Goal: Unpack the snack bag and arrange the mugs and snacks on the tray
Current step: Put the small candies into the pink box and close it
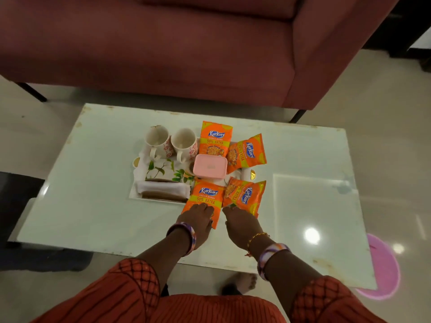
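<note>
A white floral tray [140, 194] lies on the low table. Two white mugs with red print [156, 141] [185, 142] stand at its far left. A pink lidded box [210, 169] sits in the middle. Several orange Kurkure snack packets surround it: two at the far side [216, 139] [247, 153] and two at the near side [205, 198] [246, 194]. My left hand [198, 217] rests flat on the near-left packet's lower end. My right hand [240, 221] touches the lower edge of the near-right packet. Folded white cloths [163, 188] lie on the tray's near left.
The white glossy table [93, 206] stands in front of a maroon sofa [186, 54]. A pink round object [382, 271] lies on the floor beyond the table's right near corner. A dark mat [46, 259] is on the floor at the left. My bare foot [242, 282] shows under the table.
</note>
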Demonstrator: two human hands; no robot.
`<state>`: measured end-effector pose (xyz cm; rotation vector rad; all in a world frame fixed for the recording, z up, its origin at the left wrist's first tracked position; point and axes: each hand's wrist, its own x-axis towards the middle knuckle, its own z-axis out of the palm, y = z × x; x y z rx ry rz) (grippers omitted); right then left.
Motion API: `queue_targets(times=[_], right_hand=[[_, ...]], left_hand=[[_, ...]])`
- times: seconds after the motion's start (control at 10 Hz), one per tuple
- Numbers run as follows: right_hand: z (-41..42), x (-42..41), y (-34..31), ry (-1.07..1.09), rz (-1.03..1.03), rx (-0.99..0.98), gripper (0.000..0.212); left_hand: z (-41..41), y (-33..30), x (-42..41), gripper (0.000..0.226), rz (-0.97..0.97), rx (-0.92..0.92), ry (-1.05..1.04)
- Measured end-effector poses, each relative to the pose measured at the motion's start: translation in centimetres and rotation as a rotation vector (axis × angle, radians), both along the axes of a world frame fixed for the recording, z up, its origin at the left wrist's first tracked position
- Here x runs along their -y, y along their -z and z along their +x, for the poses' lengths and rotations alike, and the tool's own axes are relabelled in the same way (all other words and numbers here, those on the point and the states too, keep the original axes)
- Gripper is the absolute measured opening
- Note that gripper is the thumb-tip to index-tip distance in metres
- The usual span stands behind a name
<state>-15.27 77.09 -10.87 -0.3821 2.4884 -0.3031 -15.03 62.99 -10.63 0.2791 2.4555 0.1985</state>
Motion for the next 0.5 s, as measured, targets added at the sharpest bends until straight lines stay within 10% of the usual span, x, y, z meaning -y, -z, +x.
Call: queue_targets(times=[0.5], right_hand=[[-10.2, 2.3, -16.1, -0.083, 0.013, -0.622, 0.061]], left_hand=[[-8.6, -14.4, 0.2, 0.058, -0.093, -0.666, -0.107]])
